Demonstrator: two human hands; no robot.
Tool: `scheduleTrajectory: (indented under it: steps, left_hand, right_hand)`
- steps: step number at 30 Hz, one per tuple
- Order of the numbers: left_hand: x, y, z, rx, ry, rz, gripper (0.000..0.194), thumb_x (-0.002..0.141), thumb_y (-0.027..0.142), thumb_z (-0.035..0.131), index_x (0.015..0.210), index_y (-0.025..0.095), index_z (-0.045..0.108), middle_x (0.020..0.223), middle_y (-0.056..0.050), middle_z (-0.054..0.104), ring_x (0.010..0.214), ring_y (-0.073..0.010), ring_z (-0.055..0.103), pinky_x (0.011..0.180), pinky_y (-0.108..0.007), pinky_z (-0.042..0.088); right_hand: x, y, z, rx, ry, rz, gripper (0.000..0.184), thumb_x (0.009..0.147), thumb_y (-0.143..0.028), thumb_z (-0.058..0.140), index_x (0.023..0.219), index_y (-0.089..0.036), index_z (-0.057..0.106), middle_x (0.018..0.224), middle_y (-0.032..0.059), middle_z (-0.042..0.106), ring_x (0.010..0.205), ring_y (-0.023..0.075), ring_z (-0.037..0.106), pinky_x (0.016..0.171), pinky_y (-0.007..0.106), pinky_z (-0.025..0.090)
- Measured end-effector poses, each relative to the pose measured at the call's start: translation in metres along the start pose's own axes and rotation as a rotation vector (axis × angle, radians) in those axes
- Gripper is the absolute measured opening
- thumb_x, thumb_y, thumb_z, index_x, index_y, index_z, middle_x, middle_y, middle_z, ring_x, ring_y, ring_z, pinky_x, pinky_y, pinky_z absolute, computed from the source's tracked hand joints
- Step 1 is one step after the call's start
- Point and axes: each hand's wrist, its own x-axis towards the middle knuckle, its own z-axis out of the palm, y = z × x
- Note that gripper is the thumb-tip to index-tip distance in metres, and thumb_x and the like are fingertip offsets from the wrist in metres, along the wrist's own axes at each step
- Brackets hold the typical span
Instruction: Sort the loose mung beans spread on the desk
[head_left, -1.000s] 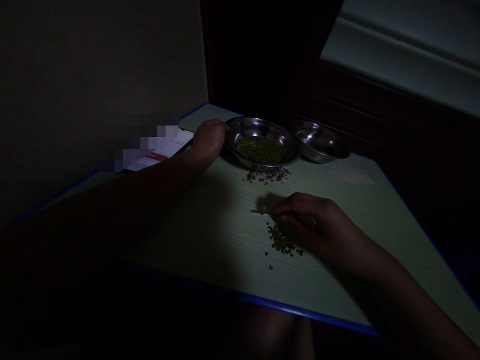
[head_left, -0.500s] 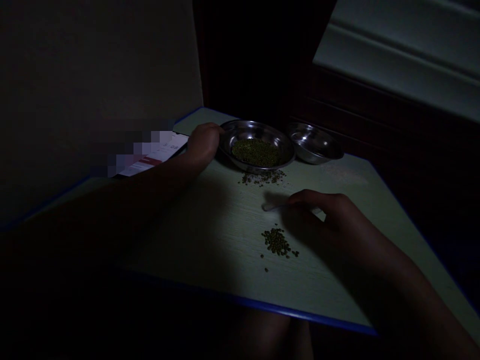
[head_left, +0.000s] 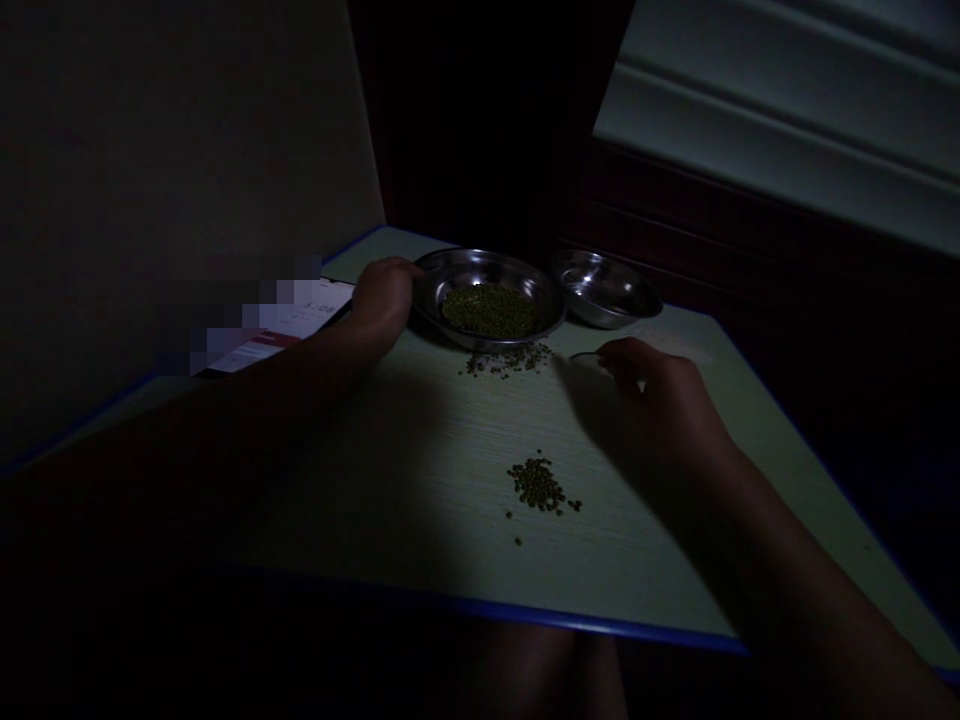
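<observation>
My left hand (head_left: 385,302) grips the left rim of a shiny metal bowl (head_left: 431,318) at the back of the table. Green mung beans (head_left: 491,310) lie in the bowl's bottom. My right hand (head_left: 660,390) is closed around what looks like a small spoon (head_left: 587,357), its end pointing left, just above the table. Beans mixed with pale bits (head_left: 510,360) lie scattered before the bowl's front edge, close to the spoon. Nearer to me is a separate pile of mung beans (head_left: 538,484), with a few strays around it.
A second metal bowl (head_left: 611,297) stands at the back right, beside the first. A lit phone or tablet (head_left: 281,325) lies at the left, partly blurred out. Pale powder or crumbs (head_left: 675,345) show at the right. The table (head_left: 420,480) has a blue edge.
My right hand and the spoon have moved away from the near pile, up towards the beans before the bowl. The left hand stays on the bowl's rim. The whole view has shifted slightly.
</observation>
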Motion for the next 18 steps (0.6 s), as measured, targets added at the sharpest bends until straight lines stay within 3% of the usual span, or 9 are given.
scheduleTrajectory:
  steps: [7,14,18]
  left_hand:
    - [0.003,-0.004,-0.001,-0.011,-0.025,0.006,0.017,0.086,0.023,0.067,0.092,0.027,0.083,0.126,-0.011,0.091,0.143,-0.0413,0.081,0.135,-0.052,0.059]
    - [0.005,-0.001,0.000,-0.019,-0.008,-0.027,0.011,0.083,0.026,0.070,0.088,0.029,0.079,0.115,-0.010,0.090,0.139,-0.0415,0.080,0.128,-0.052,0.064]
    - [0.000,0.001,-0.002,0.029,-0.030,0.010,0.014,0.087,0.026,0.069,0.091,0.026,0.082,0.130,-0.012,0.091,0.143,-0.0420,0.079,0.131,-0.053,0.062]
  right_hand:
    - [0.004,-0.003,0.012,-0.006,-0.092,0.035,0.046,0.105,-0.008,0.064,0.138,-0.017,0.094,0.129,0.0231,0.100,0.113,0.0400,0.097,0.094,0.045,0.068]
    - [0.002,-0.014,0.008,0.027,-0.155,-0.013,0.052,0.103,-0.003,0.061,0.141,-0.015,0.094,0.128,0.0223,0.100,0.113,0.0395,0.097,0.096,0.044,0.067]
    - [0.004,-0.007,0.012,0.004,-0.095,-0.005,0.055,0.101,-0.003,0.061,0.143,-0.017,0.093,0.137,0.0218,0.099,0.119,0.0412,0.096,0.099,0.047,0.068]
